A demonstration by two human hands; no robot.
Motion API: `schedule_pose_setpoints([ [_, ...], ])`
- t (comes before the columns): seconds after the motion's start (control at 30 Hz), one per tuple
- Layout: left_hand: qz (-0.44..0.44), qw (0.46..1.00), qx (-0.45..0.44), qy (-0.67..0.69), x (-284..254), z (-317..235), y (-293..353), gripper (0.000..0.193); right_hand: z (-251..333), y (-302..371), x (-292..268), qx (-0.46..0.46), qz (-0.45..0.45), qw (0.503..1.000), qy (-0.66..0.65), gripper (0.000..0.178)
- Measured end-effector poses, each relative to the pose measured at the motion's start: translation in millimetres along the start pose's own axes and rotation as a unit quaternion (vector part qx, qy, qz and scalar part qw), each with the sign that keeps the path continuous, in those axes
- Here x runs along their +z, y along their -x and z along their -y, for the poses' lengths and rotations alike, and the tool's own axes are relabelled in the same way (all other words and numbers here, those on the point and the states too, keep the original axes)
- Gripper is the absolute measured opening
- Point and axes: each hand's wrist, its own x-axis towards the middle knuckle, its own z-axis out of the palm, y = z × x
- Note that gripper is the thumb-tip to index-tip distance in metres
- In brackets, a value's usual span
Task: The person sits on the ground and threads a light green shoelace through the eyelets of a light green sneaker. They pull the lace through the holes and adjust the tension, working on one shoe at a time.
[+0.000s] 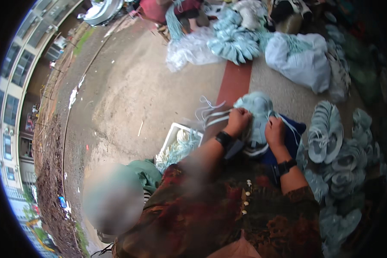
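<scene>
At nine o'clock of the hands we see bare concrete ground (129, 86), wet in patches, and at its far rim a strip of soil with litter. Nearer to us, at about eight o'clock, stands a white plastic crate (173, 132) filled with pale green pieces, probably kept there so that the left hand can reach it without stretching.

In the middle, the left hand (238, 120) is closed into a fist on thin white laces (210, 112), which run out to the left from a light blue shoe upper (257, 112). The fingers are curled together and clamped on the laces; it seems they pull them tight. The right hand (275, 131) lies just beside it, at three o'clock, with fingers bent and pressed on the same upper, we think to keep it steady against the pull. Both wrists wear a dark band. The upper rests on a dark blue cloth (293, 136) over the lap, which likely serves as a working pad.

At three to four o'clock, stacks of similar light blue uppers (327, 131) stand on edge in rows, close at hand. At twelve to one o'clock, well apart, there is a loose heap of the same pieces (235, 38) and a full white sack (300, 60). Another person sits at the top edge.
</scene>
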Motion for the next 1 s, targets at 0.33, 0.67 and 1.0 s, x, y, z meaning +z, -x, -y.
schedule_pose_setpoints([
  [0.33, -0.037, 0.985, 0.066, -0.157, 1, -25, 12, 0.017, 8, -1, -8, -0.04, 0.018, 0.996, 0.074, 0.005],
  [0.67, -0.075, 0.928, 0.173, -0.321, 7, -23, 14, 0.016, 16, -27, 17, -0.133, 0.073, 0.988, 0.036, 0.004],
  [1.0, 0.013, 0.893, 0.211, -0.398, 6, -27, 21, 0.014, 11, -19, 23, -0.18, 0.061, 0.979, 0.068, 0.006],
])
